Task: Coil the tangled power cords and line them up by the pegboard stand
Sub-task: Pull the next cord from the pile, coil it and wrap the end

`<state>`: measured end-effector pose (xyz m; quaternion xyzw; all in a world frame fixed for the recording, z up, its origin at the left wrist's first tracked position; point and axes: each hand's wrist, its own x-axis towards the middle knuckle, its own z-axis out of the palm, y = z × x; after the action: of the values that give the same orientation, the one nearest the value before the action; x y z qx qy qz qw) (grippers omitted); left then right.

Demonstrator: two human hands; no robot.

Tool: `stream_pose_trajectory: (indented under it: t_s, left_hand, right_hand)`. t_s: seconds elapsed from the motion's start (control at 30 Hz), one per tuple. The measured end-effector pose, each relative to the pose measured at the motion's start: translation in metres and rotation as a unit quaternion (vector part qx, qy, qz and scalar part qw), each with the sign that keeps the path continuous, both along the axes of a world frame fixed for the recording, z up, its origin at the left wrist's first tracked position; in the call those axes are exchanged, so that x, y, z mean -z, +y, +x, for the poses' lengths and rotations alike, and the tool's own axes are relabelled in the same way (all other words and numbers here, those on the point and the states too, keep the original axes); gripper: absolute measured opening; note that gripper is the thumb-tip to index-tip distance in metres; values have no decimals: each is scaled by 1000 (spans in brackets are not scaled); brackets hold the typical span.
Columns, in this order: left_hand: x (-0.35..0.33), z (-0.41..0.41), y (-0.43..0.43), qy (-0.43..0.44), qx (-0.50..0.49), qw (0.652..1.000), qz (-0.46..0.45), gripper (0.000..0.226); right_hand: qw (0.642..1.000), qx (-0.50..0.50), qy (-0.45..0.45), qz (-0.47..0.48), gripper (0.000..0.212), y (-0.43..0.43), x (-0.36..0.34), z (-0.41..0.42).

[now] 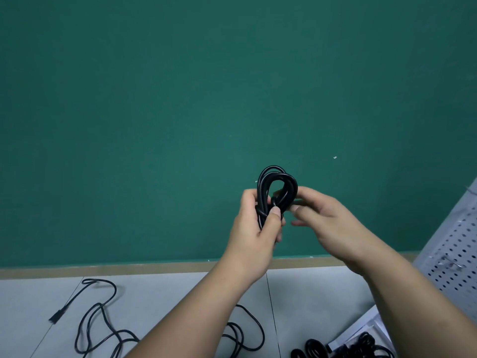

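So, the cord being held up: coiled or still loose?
Coiled. The held cord forms several stacked loops, gripped at the base by the left hand; the right hand is at its side.

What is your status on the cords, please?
Left hand grips coiled cord; right hand at its loop, grip unclear. Loose cord tangled on table.

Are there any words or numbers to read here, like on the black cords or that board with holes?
None: nothing readable shows anywhere.
No print shows on the coiled cord in the left hand, the loose cord on the table, the pegboard stand or the green wall.
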<state>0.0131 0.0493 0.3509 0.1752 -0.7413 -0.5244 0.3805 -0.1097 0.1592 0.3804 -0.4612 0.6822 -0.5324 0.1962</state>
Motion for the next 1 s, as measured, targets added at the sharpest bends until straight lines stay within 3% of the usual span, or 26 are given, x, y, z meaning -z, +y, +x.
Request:
stream_pose_trajectory:
  t_s: [0.07,0.17,0.33,0.47,0.63,0.83,1.0]
  left_hand:
    - [-2,4,-1,-1,3,1000,-13,13]
    - [-2,3,-2,10,-24,999,23,15]
    - [1,1,-15,1,-66,997,34,18]
    - [6,2,-26,-7,-86,994,67,20]
    - [2,8,-32,38,1,962,270,44]
    - [0,5,-30,39,19,976,212,37]
    - [9,2,-24,7,-34,991,133,26]
  right_hand:
    - [993,45,112,3,24,-1,7,-3]
    - [973,128,193,-8,16,-10,10,7]
    - [890,203,392,116,25,-27,6,38]
    - [867,212,420,167,31,-29,4,56]
    - [878,202,398,170,30,-29,9,54]
    - [848,171,435,250,33,-32,8,51]
    - [850,137,436,263,34,-26,10,51]
